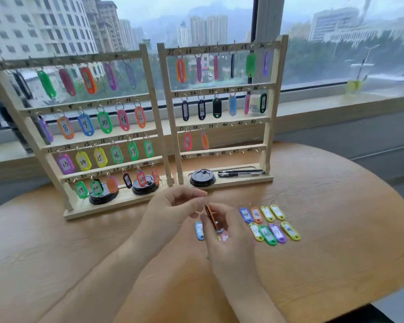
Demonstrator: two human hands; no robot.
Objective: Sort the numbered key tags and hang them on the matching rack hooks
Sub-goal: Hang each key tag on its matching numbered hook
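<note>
Bare table (336, 241) at near left and at far right beyond the right rack (269, 127): open for passing. Middle blocked by the left hand (170, 210) and right hand (229, 236), closed together on an orange tag (210, 215). Just right of them, loose tags (269, 223) in two rows on the wood. Open gaps on the right rack under hooks 39 to 42 (233, 124) and under the bottom rail (222, 153); below, a black lid (202, 178) and pens (240, 173) on the base. Left rack (154, 113) crowded with hanging tags.
</note>
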